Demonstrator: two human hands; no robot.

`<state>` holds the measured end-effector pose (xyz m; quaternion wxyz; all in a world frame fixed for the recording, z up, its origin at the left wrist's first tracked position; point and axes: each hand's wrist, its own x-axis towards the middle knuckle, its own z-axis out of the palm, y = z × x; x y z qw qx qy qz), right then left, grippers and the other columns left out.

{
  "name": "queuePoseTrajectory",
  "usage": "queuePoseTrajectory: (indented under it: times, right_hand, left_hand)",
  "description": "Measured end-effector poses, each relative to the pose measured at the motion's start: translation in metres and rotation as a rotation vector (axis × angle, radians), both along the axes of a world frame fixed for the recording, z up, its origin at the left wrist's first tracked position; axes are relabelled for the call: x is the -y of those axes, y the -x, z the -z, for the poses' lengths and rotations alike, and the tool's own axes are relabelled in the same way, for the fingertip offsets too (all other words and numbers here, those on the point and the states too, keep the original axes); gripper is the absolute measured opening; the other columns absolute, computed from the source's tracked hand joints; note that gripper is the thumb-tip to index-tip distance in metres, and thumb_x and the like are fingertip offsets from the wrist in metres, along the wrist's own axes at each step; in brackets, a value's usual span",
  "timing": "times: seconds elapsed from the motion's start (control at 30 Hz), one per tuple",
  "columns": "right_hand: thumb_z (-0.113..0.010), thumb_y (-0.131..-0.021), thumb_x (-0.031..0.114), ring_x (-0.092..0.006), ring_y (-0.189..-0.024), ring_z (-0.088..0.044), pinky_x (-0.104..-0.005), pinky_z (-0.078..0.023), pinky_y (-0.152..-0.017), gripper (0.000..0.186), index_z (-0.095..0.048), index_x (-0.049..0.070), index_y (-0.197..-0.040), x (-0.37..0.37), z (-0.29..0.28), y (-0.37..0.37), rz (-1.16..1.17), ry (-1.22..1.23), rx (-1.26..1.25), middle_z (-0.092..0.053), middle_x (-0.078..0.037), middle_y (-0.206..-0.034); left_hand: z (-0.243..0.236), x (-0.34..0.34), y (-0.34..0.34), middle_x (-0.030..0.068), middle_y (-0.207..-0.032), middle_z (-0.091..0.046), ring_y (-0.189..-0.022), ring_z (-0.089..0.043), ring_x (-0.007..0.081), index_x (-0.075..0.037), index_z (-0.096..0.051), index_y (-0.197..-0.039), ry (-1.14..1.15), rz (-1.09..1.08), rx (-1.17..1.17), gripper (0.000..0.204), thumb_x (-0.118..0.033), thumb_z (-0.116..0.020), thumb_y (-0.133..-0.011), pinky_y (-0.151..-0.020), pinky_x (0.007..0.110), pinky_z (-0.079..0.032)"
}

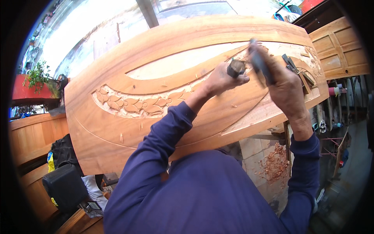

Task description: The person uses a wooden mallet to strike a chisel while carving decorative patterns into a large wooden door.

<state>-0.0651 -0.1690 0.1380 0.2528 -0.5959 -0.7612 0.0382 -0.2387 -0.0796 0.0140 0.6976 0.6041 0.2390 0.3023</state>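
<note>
A large wooden panel [218, 117], carved with a curved band of leaves [140, 104], lies in front of me. My left hand [220, 81] is closed around an upright chisel [236, 68]; its round handle end points up at me, and its blade is hidden beneath the fist. Just to the right, my right hand [286, 89] grips a hammer [260, 64], its dark shape smeared by motion and raised beside the chisel's handle. Several carving chisels [298, 72] lie on the panel beyond the right hand.
Wood shavings [276, 163] are heaped on the tiled floor below the panel's near edge. A black case [65, 187] stands at the lower left. A panelled wooden door [339, 48] is at the far right, and a potted plant [37, 78] in a red planter at the left.
</note>
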Motion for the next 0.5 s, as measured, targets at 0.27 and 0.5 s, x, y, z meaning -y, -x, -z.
queuePoseTrajectory:
  times: [0.27,0.5]
  right_hand:
    - [-0.067,-0.087,-0.006,-0.0294,-0.084,-0.075,-0.0427,-0.06,-0.066,0.078,-0.047,0.029,-0.153,0.016,0.018,0.005,-0.027,-0.088,-0.001,-0.073,-0.02,-0.104]
    - [-0.071,-0.094,0.001,-0.0095,-0.09,-0.066,-0.0263,-0.053,-0.075,0.056,-0.054,0.012,-0.146,0.03,0.028,-0.008,0.248,-0.13,-0.413,-0.073,-0.007,-0.105]
  left_hand:
    - [0.003,-0.004,0.002,-0.002,-0.074,-0.06,-0.058,-0.051,0.0064,-0.005,-0.066,-0.104,0.056,0.043,0.13,0.035,-0.032,-0.082,-0.087,-0.052,0.024,-0.04]
    - [-0.001,-0.023,-0.037,-0.0035,-0.058,-0.049,-0.046,-0.041,0.0054,-0.007,-0.059,-0.081,0.144,-0.011,0.0,0.026,-0.023,-0.077,-0.092,-0.044,0.025,-0.03]
